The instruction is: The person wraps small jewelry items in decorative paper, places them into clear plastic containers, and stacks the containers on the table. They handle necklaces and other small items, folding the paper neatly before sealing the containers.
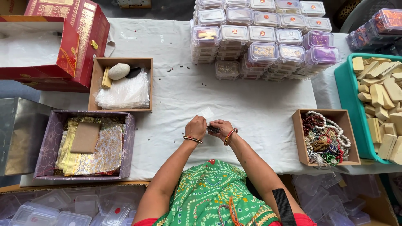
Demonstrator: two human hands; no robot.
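Note:
My left hand (196, 127) and my right hand (222, 127) meet over the white cloth, fingertips pinched together on a small dark beaded item (212, 129). A small clear plastic pouch (206, 112) rises just above the fingers; I cannot tell which hand holds it. Both wrists wear coloured bangles. The hands sit near the table's front edge, between the purple box and the box of beads.
Stacked clear lidded containers (259, 37) fill the back. A wooden box of bead strings (326, 138) stands right, beside a teal tray of wooden blocks (347, 96). Left: a wooden box of plastic bags (121, 86), a purple box of gold fabric (86, 144), red cartons (54, 42).

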